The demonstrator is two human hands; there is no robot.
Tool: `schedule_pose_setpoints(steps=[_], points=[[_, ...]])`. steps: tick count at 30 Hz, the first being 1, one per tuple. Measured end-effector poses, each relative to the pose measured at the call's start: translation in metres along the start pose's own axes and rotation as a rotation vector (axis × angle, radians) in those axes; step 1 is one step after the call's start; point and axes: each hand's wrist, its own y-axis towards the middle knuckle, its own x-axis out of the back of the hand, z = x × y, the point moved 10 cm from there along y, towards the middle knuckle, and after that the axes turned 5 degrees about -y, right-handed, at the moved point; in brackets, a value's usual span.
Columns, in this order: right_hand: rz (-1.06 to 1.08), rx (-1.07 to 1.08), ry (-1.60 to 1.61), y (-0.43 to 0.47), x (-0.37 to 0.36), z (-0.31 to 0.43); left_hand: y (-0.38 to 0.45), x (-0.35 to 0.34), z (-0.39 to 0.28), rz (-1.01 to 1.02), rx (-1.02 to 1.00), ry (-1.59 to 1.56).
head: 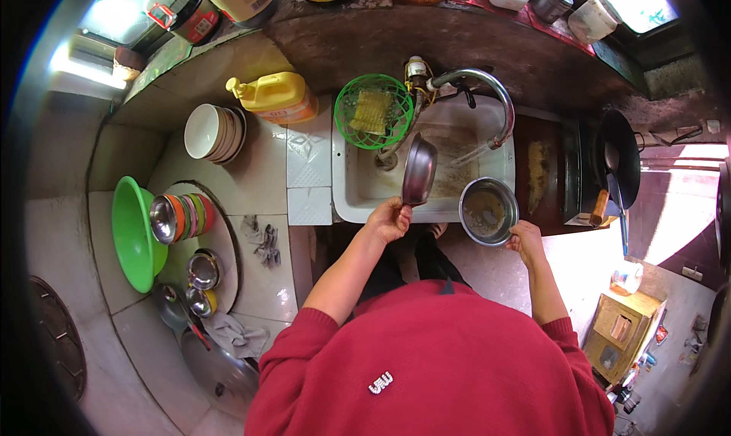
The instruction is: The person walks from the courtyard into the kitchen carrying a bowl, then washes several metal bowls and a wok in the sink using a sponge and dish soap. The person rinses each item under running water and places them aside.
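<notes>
My left hand (389,220) grips the rim of a stainless steel bowl (420,170), which is tipped on its side over the front of the white sink (349,199). In my right hand (525,242) is the edge of a second metal bowl (489,211). It is held nearly level at the sink's front right corner, with some cloudy liquid in the bottom. Water runs from the curved chrome faucet (505,107) into the basin. A green plastic basket (341,128) holding a yellow scrubbing sponge (372,111) sits at the sink's back left.
Left of the sink are a yellow jug (280,98), stacked white bowls (203,132), a green basin (130,236), colored bowls (181,216) and a grey rag (264,240). A black wok (621,162) stands to the right. Bottles and jars line the ledge (365,5) behind.
</notes>
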Motion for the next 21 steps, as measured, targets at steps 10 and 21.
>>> schedule_pose_setpoints(steps=[10, 21], points=[[-0.008, 0.014, -0.059, 0.002, -0.007, 0.005, -0.076, 0.003, -0.049, -0.402, -0.723, 0.869], [0.119, 0.110, -0.163, 0.011, -0.110, 0.048, -0.162, 0.042, -0.068, -0.470, -1.011, 0.810]])
